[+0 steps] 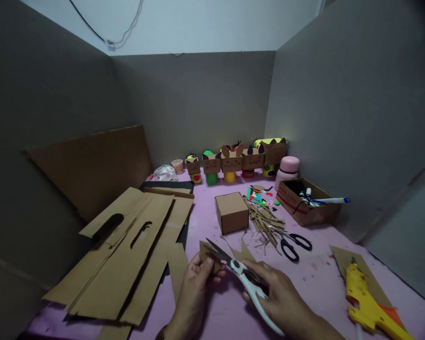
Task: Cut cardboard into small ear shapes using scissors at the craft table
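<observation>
My left hand (194, 293) pinches a small brown cardboard piece (208, 253) low in the middle of the view. My right hand (281, 297) grips white-handled scissors (250, 288), whose open blades reach up and left to the edge of that cardboard piece. Both hands hover just above the pink table (315, 274). A small closed cardboard box (231, 212) stands a little beyond the hands.
Flattened cardboard sheets (127, 255) cover the left. Black scissors (292, 243) lie by a pile of cardboard strips (265, 219). A yellow glue gun (368, 302) rests at the right. An open box of pens (306, 200), a pink jar (287, 171) and a row of cardboard figures (232, 163) line the back.
</observation>
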`<state>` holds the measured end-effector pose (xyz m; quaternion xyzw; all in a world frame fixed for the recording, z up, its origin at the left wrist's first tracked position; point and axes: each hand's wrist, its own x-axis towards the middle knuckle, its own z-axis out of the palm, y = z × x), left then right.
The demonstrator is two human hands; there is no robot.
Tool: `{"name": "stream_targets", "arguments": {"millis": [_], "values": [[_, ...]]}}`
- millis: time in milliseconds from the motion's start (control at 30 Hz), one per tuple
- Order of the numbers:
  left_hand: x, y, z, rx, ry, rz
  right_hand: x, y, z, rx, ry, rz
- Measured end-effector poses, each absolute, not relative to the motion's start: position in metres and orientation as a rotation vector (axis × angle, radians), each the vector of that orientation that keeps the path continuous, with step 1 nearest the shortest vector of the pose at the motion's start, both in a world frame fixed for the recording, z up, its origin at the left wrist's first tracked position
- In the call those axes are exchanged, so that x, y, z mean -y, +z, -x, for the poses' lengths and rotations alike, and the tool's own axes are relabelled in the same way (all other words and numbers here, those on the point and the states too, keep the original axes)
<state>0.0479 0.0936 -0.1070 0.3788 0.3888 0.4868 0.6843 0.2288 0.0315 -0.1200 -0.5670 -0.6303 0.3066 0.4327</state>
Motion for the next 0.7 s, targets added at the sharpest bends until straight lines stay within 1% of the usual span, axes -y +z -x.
{"name": "stream_targets", "arguments": {"millis": [700], "values": [[-0.0853, -0.1016, -0.0449, -0.73, 1.059, -0.909, -0.0263, -0.115, -0.2299, 1.79, 0.777, 1.517]]}}
